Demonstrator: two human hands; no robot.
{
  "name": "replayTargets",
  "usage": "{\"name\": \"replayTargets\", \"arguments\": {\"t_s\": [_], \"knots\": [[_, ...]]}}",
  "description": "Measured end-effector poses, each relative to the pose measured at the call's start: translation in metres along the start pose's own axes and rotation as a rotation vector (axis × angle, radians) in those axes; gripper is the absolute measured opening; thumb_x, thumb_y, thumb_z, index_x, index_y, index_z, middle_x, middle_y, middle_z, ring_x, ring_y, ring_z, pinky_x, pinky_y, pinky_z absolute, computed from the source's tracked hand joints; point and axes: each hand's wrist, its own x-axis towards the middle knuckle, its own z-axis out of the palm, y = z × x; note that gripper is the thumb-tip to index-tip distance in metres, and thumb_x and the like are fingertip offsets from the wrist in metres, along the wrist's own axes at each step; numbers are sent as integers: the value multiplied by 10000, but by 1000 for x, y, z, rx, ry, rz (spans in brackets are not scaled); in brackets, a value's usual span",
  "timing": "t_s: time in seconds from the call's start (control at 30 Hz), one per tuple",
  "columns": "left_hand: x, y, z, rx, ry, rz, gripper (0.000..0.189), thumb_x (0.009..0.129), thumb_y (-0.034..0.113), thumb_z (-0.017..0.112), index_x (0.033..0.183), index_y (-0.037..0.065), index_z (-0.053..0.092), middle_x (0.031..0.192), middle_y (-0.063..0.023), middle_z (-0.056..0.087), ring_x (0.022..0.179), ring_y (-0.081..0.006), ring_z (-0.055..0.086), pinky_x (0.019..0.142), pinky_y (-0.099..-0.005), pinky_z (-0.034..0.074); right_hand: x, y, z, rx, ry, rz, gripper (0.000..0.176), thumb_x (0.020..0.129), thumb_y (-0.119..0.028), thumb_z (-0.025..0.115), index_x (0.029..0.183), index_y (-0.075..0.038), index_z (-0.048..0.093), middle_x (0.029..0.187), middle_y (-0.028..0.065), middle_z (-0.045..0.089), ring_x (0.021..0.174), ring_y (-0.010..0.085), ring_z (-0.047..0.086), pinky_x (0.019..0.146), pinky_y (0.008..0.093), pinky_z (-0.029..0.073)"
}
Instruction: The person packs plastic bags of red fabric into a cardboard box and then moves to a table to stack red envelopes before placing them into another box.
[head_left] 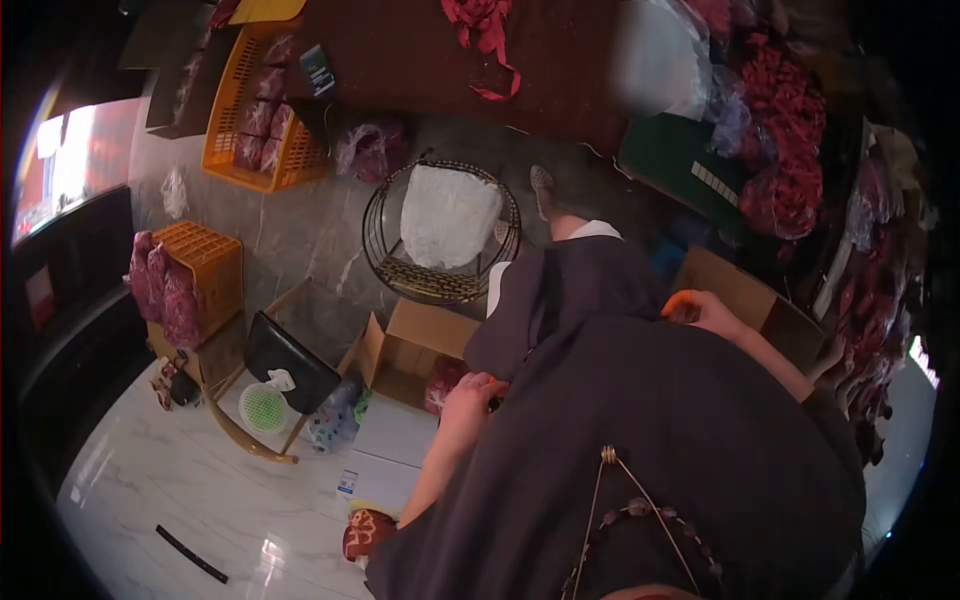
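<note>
Dark clothing fills the lower middle of the view, with my hands at its two sides. My left hand [473,393] rests against its left edge, fingers bent, beside an open cardboard box [430,325] with a red bundle [443,382] in it. On the other side, my right hand [703,312] is at the cloth with its fingers curled, near another cardboard box [737,290]. Both hands have orange at the fingertips. What either hand holds, if anything, is too small to make out. A round wire-framed chair [445,285] with a white cushion [450,215] stands ahead.
An orange crate [225,130] of wrapped red bundles stands at the upper left, another orange crate [215,262] below it. A black-seated chair [290,362] holds a green round fan [264,408]. Red material [785,140] is heaped at right. A brown-covered table [400,60] spans the top.
</note>
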Motion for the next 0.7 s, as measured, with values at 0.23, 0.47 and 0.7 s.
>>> {"name": "replayTargets", "arguments": {"t_s": [0.23,0.47,0.7], "knots": [[-2,-14,3,42,-93,207,275,715,80,617,983,65,676,899,-98,606,942,-306,571,813,-389,487,-33,50,41,159,133,5,115,860,-91,687,957,-36,658,886,-3,630,819,74,580,760,229,473],[-29,-3,22,71,-199,15,245,766,130,606,991,62,675,899,-100,609,942,-310,578,802,-384,491,-41,89,62,37,152,-178,77,870,-70,664,942,-42,661,897,26,650,822,96,602,733,239,476],[-4,19,35,-3,-230,30,250,820,184,642,1031,58,684,898,-83,664,888,-280,627,802,-358,500,-69,109,15,43,43,-363,190,864,-143,676,1024,-41,663,953,42,657,885,118,611,801,257,478]]}}
